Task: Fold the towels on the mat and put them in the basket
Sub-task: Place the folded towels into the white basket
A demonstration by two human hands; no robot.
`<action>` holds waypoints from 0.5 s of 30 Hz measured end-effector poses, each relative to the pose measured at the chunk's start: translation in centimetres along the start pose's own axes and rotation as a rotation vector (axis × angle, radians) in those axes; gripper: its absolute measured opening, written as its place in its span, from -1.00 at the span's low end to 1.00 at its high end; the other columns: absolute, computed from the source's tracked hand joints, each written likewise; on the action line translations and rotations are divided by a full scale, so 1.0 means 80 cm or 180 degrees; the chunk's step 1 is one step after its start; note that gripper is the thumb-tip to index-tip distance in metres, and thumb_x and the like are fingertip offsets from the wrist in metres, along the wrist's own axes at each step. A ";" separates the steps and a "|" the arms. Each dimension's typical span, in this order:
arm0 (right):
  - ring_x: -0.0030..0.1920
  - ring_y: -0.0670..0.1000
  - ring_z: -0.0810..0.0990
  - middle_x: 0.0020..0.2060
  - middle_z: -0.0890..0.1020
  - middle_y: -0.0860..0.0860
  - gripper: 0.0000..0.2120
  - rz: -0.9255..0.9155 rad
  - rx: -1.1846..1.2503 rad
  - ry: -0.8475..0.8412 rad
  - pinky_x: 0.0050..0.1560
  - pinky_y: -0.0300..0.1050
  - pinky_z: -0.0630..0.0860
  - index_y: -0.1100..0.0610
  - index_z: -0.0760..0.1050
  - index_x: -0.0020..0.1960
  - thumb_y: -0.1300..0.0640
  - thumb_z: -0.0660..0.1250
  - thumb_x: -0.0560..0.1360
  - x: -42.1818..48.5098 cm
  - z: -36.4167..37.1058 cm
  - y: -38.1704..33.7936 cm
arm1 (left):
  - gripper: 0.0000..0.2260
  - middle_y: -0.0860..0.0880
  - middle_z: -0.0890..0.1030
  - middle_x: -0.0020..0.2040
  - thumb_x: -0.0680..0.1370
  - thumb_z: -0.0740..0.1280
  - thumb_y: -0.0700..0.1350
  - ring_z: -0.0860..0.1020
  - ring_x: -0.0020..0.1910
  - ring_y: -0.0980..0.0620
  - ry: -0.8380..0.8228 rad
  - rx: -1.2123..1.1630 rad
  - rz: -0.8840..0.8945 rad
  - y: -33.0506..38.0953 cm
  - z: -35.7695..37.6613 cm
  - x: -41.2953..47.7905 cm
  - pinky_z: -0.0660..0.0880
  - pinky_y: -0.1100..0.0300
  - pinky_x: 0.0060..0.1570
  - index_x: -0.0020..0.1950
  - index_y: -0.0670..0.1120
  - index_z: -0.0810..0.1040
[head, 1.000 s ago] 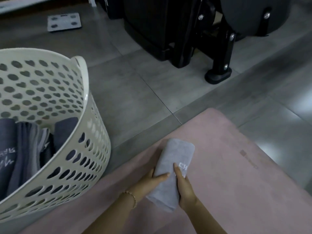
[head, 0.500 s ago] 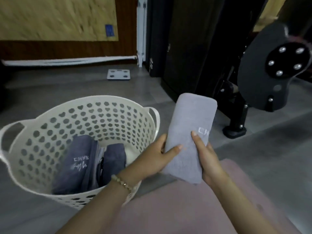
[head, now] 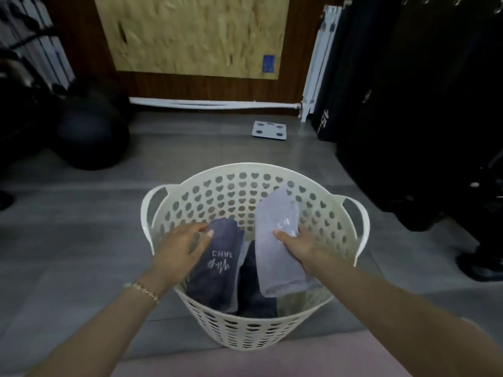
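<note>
A cream plastic basket [head: 353, 213] with heart-shaped holes stands on the grey floor straight ahead. My right hand [head: 299, 244] grips a folded light grey towel [head: 275, 254] and holds it inside the basket on the right side. Dark folded towels [head: 217, 265] stand upright in the basket's left half, one with white lettering. My left hand [head: 179, 246] rests with spread fingers against the top of the lettered dark towel. A strip of the pink mat [head: 272, 360] shows at the bottom edge.
A white bathroom scale [head: 269, 130] lies on the floor beyond the basket. A dark exercise ball [head: 92, 137] sits at the far left. Black gym equipment [head: 422, 118] fills the right side, and a wood-panelled wall closes the back.
The light grey towel went from the mat up and into the basket. My left hand has let go of it and now touches a dark towel. My view turned toward the basket.
</note>
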State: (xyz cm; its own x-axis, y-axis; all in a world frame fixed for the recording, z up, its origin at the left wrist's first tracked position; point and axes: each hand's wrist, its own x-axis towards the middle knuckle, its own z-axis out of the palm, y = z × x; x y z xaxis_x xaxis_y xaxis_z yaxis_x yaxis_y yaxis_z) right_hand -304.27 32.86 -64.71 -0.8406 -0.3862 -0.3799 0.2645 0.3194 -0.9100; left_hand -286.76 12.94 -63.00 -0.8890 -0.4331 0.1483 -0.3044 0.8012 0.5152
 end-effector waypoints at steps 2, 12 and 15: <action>0.21 0.13 0.52 0.30 0.48 0.11 -0.41 0.0157 -0.0186 -0.0031 0.17 -0.02 0.49 0.16 0.29 0.43 0.01 0.39 0.48 0.031 0.019 0.022 | -0.28 0.02 0.58 0.20 0.45 -0.18 0.38 0.51 0.16 0.04 -0.0015 -0.0010 -0.0100 -0.010 0.010 0.001 0.35 0.22 0.15 0.30 0.02 0.49; 0.06 0.07 0.57 0.14 0.51 0.17 -0.56 0.0690 -0.0678 -0.0163 -0.10 -0.15 0.49 0.20 0.27 0.34 0.06 0.30 0.55 0.126 0.077 0.129 | -0.40 0.19 0.56 0.16 0.50 -0.14 0.37 0.49 0.15 0.16 0.0243 -0.0181 -0.0204 -0.017 0.024 0.011 0.32 0.29 0.09 0.28 0.13 0.47; -0.39 -0.06 0.44 -0.29 0.43 0.09 -0.76 0.0944 -0.1009 -0.0329 -0.53 -0.34 0.39 0.12 0.17 0.10 0.18 0.24 0.58 0.139 0.080 0.160 | -0.41 0.20 0.56 0.14 0.50 -0.12 0.35 0.47 0.12 0.21 0.0304 -0.0293 -0.0284 -0.019 0.024 0.011 0.28 0.32 0.07 0.28 0.12 0.47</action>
State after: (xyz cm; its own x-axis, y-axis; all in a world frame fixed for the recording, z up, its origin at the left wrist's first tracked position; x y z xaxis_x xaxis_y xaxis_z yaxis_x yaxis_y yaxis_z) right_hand -307.19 27.15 -81.66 -0.6943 -0.3171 -0.6461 0.3155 0.6728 -0.6692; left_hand -287.72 12.14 -65.29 -0.8220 -0.5417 0.1758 -0.3441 0.7184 0.6045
